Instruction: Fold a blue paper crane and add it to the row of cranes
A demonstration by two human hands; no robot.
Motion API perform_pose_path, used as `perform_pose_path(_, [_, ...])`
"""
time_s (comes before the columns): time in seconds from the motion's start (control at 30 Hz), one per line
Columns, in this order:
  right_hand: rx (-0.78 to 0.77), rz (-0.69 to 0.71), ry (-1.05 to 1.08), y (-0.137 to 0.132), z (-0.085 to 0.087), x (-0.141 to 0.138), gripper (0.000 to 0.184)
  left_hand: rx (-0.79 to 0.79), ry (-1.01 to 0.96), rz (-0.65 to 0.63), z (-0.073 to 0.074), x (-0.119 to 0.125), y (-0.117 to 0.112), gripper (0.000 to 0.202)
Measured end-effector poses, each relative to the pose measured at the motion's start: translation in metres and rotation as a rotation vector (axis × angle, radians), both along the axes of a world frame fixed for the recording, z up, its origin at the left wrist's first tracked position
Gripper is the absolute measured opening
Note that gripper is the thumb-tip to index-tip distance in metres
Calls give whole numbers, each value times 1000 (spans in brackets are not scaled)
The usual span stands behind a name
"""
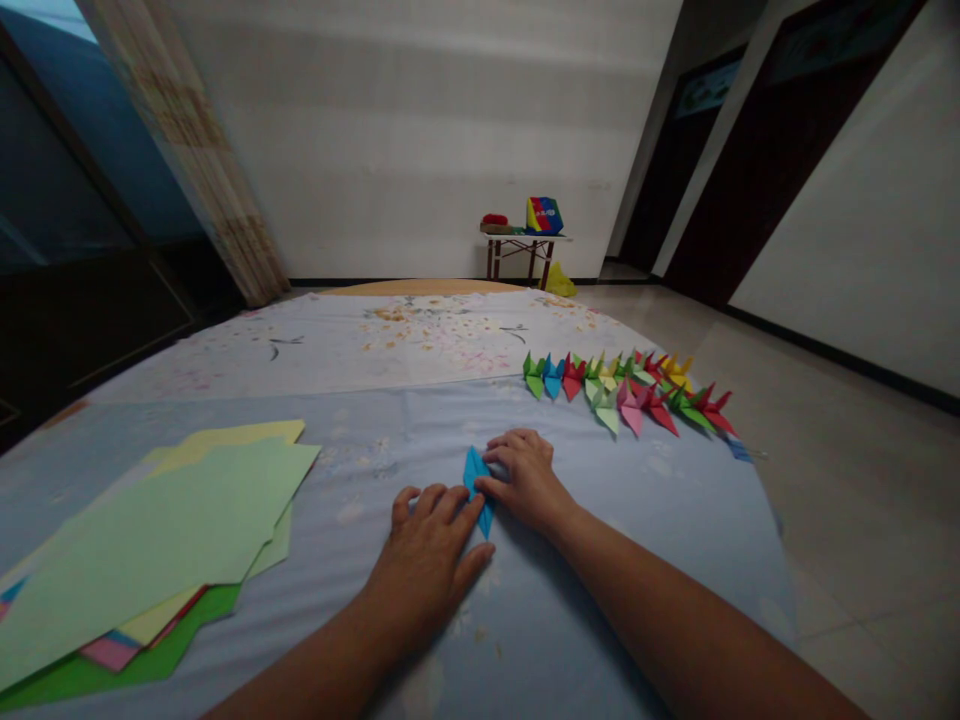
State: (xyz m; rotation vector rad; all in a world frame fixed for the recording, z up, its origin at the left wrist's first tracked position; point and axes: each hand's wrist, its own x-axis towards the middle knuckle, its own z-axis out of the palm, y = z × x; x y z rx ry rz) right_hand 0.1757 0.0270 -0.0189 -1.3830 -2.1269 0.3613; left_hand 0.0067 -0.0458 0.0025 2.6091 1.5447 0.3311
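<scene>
A small blue folded paper piece (pixel 475 472) lies on the cloth-covered table (pixel 637 540), a narrow pointed shape. My left hand (pixel 431 555) lies flat beside it, fingers stretched out and pressing its lower edge. My right hand (pixel 525 475) rests on its right side with fingers curled down, pressing the paper's fold. Part of the blue piece is hidden under both hands.
A loose stack of coloured paper sheets (pixel 161 540), light green on top, lies at the left. Several folded paper cranes (pixel 626 392) in many colours sit in rows at the right, near the table's edge. A small table with a colourful bag (pixel 544 215) stands by the far wall.
</scene>
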Motion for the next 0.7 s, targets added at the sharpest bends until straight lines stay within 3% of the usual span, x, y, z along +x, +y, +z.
perform_pose_path(0.27, [31, 25, 18, -2, 3, 0, 25, -8, 5, -2, 1, 1, 0, 40])
perform_pose_path(0.57, [-172, -61, 73, -2, 7, -3, 18, -7, 14, -6, -1, 1, 0, 41])
perform_pose_path(0.7, [-189, -20, 50, -1, 10, 1, 13, -2, 10, -12, 0, 1, -1, 41])
